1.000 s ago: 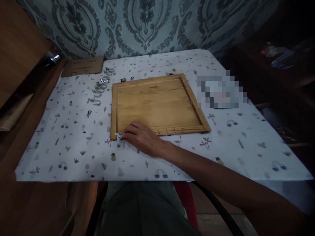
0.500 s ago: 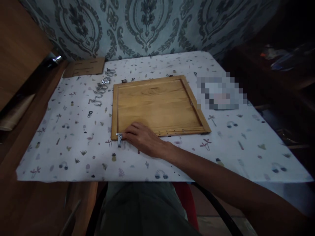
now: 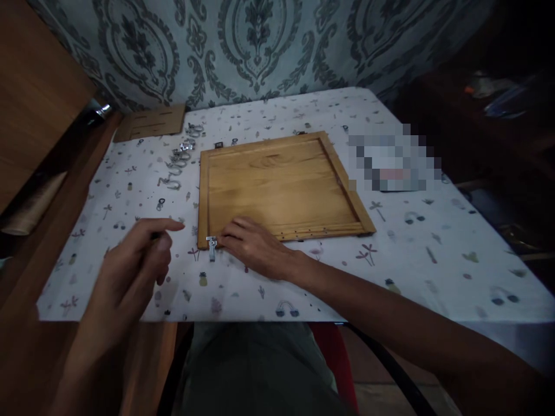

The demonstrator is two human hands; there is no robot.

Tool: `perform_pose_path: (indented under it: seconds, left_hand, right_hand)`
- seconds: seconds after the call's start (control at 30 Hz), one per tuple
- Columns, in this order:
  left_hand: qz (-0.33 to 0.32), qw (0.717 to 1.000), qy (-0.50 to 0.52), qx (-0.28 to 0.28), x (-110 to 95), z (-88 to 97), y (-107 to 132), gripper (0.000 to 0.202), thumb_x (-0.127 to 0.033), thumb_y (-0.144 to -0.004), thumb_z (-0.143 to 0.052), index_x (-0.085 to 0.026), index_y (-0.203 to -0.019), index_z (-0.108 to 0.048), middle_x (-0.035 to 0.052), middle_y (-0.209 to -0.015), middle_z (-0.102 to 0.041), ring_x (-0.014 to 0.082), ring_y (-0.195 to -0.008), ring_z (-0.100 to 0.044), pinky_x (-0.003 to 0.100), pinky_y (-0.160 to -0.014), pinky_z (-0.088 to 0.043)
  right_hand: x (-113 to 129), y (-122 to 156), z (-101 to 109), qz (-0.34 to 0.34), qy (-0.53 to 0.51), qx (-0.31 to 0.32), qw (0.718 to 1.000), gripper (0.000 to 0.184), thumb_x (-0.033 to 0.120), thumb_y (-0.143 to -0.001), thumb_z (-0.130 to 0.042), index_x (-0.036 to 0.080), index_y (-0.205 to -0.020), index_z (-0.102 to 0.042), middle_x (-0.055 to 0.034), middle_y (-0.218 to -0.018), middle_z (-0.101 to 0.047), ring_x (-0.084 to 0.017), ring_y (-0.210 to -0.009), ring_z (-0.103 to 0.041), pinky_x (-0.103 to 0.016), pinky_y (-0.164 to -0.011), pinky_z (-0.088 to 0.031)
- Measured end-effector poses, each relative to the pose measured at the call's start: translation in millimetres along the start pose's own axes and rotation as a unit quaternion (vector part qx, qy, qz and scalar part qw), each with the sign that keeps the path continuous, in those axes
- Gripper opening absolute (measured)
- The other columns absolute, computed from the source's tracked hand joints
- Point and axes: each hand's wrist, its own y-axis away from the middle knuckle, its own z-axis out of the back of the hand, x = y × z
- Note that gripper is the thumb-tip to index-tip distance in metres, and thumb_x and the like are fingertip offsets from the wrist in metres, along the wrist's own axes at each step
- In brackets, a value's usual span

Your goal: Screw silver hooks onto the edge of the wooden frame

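Observation:
A framed wooden panel (image 3: 277, 185), like a cabinet door, lies flat on the patterned cloth. A small silver metal fitting (image 3: 211, 247), hinge-like, sits on its near left corner and sticks out past the edge. My right hand (image 3: 251, 245) rests over the near edge of the panel, fingers bent and closed, with the fingertips against the fitting's right side. My left hand (image 3: 141, 263) hovers left of the panel, its index finger stretched out and the others loosely curled. I see nothing in it, and it touches neither panel nor fitting.
Several silver metal pieces (image 3: 176, 162) lie in a row left of the panel. Beyond them is a flat cardboard piece (image 3: 150, 122). A blurred-out object (image 3: 392, 159) lies to the right. The table's front edge (image 3: 260, 321) is close to my lap.
My left hand has come into view from the lower left, moving up over the cloth. My right hand stays at the fitting, and the view has shifted slightly.

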Motion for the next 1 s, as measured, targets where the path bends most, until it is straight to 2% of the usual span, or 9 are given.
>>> perform_pose_path:
  seconds: [0.07, 0.1, 0.17, 0.27, 0.4, 0.53, 0.77, 1.0]
  left_hand:
    - [0.003, 0.996, 0.000, 0.091, 13, -6.9, -8, 0.031, -0.045, -0.100, -0.052, -0.022, -0.118, -0.064, -0.0058, -0.062, -0.054, 0.0109, -0.048, -0.050, 0.022, -0.046, -0.042]
    - [0.008, 0.991, -0.005, 0.134, 20, -11.4, -10, 0.036, -0.048, -0.097, -0.055, -0.022, -0.120, -0.063, -0.0054, -0.064, -0.056, 0.0120, -0.051, -0.053, 0.023, -0.049, -0.044]
    - [0.030, 0.985, -0.022, 0.169, 32, -21.0, -13, 0.051, -0.058, -0.091, -0.061, -0.022, -0.128, -0.060, -0.0052, -0.067, -0.058, 0.0136, -0.055, -0.055, 0.024, -0.052, -0.045]
    - [0.040, 0.983, -0.049, 0.174, 42, -33.3, -11, 0.064, -0.065, -0.085, -0.066, -0.025, -0.133, -0.058, -0.0036, -0.073, -0.064, 0.0169, -0.063, -0.061, 0.027, -0.060, -0.050]
    - [0.017, 0.984, -0.029, 0.173, 47, -44.2, -9, 0.060, -0.064, -0.086, -0.067, -0.026, -0.132, -0.059, 0.0012, -0.095, -0.074, 0.0212, -0.081, -0.070, 0.034, -0.079, -0.057]
    - [0.008, 0.983, 0.018, 0.181, 54, -49.7, -11, 0.056, -0.062, -0.086, -0.068, -0.025, -0.128, -0.063, 0.0052, -0.114, -0.075, 0.0247, -0.099, -0.072, 0.040, -0.093, -0.057]
    - [-0.005, 0.983, 0.044, 0.180, 60, -50.1, -13, 0.051, -0.057, -0.085, -0.072, -0.023, -0.122, -0.068, 0.0065, -0.116, -0.076, 0.0259, -0.104, -0.073, 0.041, -0.094, -0.059]
    - [0.008, 0.978, 0.074, 0.196, 57, -48.8, -18, 0.047, -0.055, -0.082, -0.076, -0.024, -0.117, -0.070, 0.0047, -0.111, -0.078, 0.0244, -0.100, -0.074, 0.040, -0.090, -0.061]
  right_hand:
    - [0, 0, 2, 0.000, -0.005, 0.012, 1.000, 0.022, 0.018, -0.104, -0.049, 0.011, -0.105, -0.070, -0.0101, -0.096, -0.069, -0.020, -0.088, -0.053, -0.035, -0.078, -0.048]
    - [0, -1, 3, 0.001, -0.005, 0.017, 1.000, 0.022, 0.018, -0.104, -0.049, 0.010, -0.106, -0.070, -0.0104, -0.095, -0.068, -0.021, -0.088, -0.053, -0.035, -0.077, -0.048]
    - [0, -1, 3, 0.003, -0.008, 0.026, 1.000, 0.022, 0.018, -0.104, -0.049, 0.010, -0.107, -0.069, -0.0106, -0.094, -0.068, -0.021, -0.088, -0.053, -0.035, -0.077, -0.047]
    - [1, 0, 2, -0.010, -0.015, 0.030, 0.999, 0.022, 0.020, -0.103, -0.050, 0.011, -0.108, -0.069, -0.0106, -0.095, -0.067, -0.021, -0.090, -0.053, -0.035, -0.077, -0.047]
    - [2, 0, 1, -0.013, -0.021, 0.022, 0.999, 0.022, 0.020, -0.103, -0.050, 0.010, -0.103, -0.070, -0.0104, -0.095, -0.068, -0.021, -0.090, -0.053, -0.035, -0.078, -0.048]
    - [2, 0, 2, -0.015, -0.023, 0.031, 0.999, 0.021, 0.021, -0.103, -0.051, 0.011, -0.103, -0.069, -0.0105, -0.095, -0.067, -0.021, -0.091, -0.053, -0.036, -0.078, -0.048]
    - [1, 1, 2, -0.018, -0.024, 0.038, 0.999, 0.015, 0.017, -0.100, -0.057, 0.011, -0.105, -0.070, -0.0106, -0.096, -0.066, -0.022, -0.090, -0.053, -0.036, -0.078, -0.048]
    - [2, 1, 5, -0.028, -0.039, 0.024, 0.999, 0.021, 0.021, -0.103, -0.050, 0.012, -0.107, -0.068, -0.0101, -0.095, -0.067, -0.022, -0.090, -0.054, -0.036, -0.079, -0.051]
